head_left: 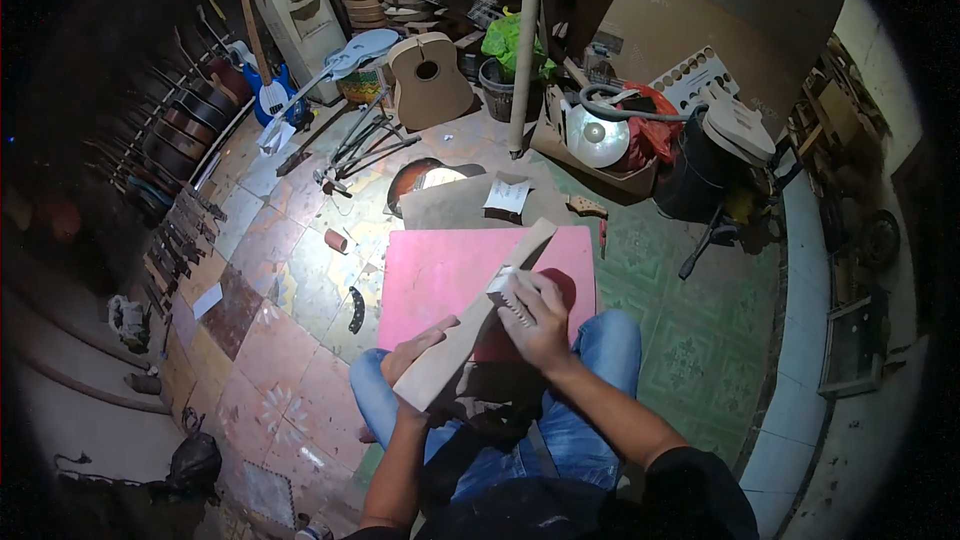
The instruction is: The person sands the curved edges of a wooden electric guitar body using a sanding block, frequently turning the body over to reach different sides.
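A long pale wooden piece (437,361) slants over my crossed legs and a pink mat (425,270), wide at the near lower-left end and narrow at the far upper-right end. My left hand (420,340) is closed on it near the wide end, fingers along its left edge. My right hand (537,330) grips a small whitish block (500,284), its fingers bent round it, resting on the upper middle of the wood. The underside of the block is hidden.
Tiled floor with a brown sheet (440,205), a small cylinder (336,240) and tools (603,240). Behind stand guitar bodies (430,95), a blue bass (270,100), a pole (525,70), a black bucket (680,175) and cardboard boxes (590,165). Several guitars (175,135) line the left.
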`<state>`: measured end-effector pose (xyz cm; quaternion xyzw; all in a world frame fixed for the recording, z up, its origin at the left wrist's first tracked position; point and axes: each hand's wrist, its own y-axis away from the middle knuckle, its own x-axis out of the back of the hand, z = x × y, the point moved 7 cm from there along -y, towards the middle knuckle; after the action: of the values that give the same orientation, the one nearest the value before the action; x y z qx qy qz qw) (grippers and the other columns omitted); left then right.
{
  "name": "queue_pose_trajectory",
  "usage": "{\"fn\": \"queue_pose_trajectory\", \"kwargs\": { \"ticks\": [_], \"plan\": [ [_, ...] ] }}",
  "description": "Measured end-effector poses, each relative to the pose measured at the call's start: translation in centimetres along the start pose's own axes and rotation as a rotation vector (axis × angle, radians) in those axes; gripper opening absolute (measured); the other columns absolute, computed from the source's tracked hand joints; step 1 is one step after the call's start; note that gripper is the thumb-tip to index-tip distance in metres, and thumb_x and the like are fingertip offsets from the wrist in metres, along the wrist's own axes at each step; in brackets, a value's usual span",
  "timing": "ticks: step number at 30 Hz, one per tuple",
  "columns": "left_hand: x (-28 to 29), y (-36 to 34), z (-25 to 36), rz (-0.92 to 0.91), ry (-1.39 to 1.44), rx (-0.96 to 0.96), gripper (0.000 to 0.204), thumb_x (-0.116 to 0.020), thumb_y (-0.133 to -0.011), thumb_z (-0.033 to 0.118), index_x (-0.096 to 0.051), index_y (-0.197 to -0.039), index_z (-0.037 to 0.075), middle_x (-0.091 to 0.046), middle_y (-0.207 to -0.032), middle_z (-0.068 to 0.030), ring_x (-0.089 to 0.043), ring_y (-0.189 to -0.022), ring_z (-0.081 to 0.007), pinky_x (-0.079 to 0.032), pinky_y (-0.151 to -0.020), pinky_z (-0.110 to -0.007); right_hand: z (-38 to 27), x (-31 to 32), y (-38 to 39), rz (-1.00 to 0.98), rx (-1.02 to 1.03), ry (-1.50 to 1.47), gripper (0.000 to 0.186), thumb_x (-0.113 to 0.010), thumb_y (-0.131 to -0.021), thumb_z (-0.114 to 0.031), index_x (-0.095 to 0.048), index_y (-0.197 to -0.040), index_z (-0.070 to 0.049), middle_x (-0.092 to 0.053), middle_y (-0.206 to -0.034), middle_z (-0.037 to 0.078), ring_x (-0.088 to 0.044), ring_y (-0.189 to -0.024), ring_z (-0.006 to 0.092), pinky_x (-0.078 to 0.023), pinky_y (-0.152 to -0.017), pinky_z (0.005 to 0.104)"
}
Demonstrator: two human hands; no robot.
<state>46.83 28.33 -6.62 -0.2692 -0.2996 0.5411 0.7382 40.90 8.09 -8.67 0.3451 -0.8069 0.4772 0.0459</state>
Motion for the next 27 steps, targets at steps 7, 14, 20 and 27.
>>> {"fn": "queue_pose_trajectory", "kwargs": {
  "ticks": [7, 14, 20, 27],
  "plan": [
    [-1.8, -1.2, 0.7, 0.0, -0.123, 0.044, 0.039, -0.086, -0.083, 0.022, -0.065, -0.108, 0.001, -0.075, -0.113, -0.0205, -0.077, -0.098, -0.0262, -0.063, -0.081, -0.034, 2.4, -0.6, 0.2, -0.014, -0.271, -0.044, 0.043, -0.076, -0.087, -0.009, -0.066, -0.127, 0.003, -0.065, -0.122, 0.022, -0.066, -0.113, 0.0352, -0.052, -0.099, 0.041],
    [-3.4, -2.0, 1.4, -0.138, -0.228, 0.047, 0.062, -0.087, -0.081, 0.038, -0.064, -0.123, -0.001, -0.075, -0.116, -0.0189, -0.076, -0.101, -0.0266, -0.062, -0.083, -0.034, -3.0, 2.9, -0.5, -0.118, -0.467, -0.5, 0.046, -0.069, -0.093, -0.005, -0.059, -0.136, 0.006, -0.064, -0.131, 0.015, -0.061, -0.12, 0.0204, -0.047, -0.104, 0.033],
    [-3.8, -3.2, 0.6, -0.06, -0.014, 0.165, 0.093, -0.073, -0.075, 0.076, -0.063, -0.123, -0.004, -0.074, -0.117, -0.0191, -0.076, -0.1, -0.0277, -0.062, -0.084, -0.036, -5.6, 4.8, -3.6, -0.241, -0.421, -0.374, 0.044, -0.07, -0.093, -0.007, -0.061, -0.135, 0.005, -0.067, -0.126, 0.015, -0.063, -0.115, 0.0186, -0.049, -0.102, 0.0333],
    [-3.8, -3.2, 0.9, -0.109, -0.169, 0.098, 0.078, -0.083, -0.077, 0.061, -0.066, -0.118, -0.003, -0.074, -0.115, -0.0175, -0.077, -0.095, -0.0253, -0.062, -0.079, -0.033, -3.0, 3.3, -3.1, -0.242, -0.587, -0.481, 0.044, -0.073, -0.092, -0.012, -0.063, -0.132, 0.004, -0.069, -0.121, 0.017, -0.066, -0.114, 0.0219, -0.05, -0.1, 0.0344]
  ]
}}
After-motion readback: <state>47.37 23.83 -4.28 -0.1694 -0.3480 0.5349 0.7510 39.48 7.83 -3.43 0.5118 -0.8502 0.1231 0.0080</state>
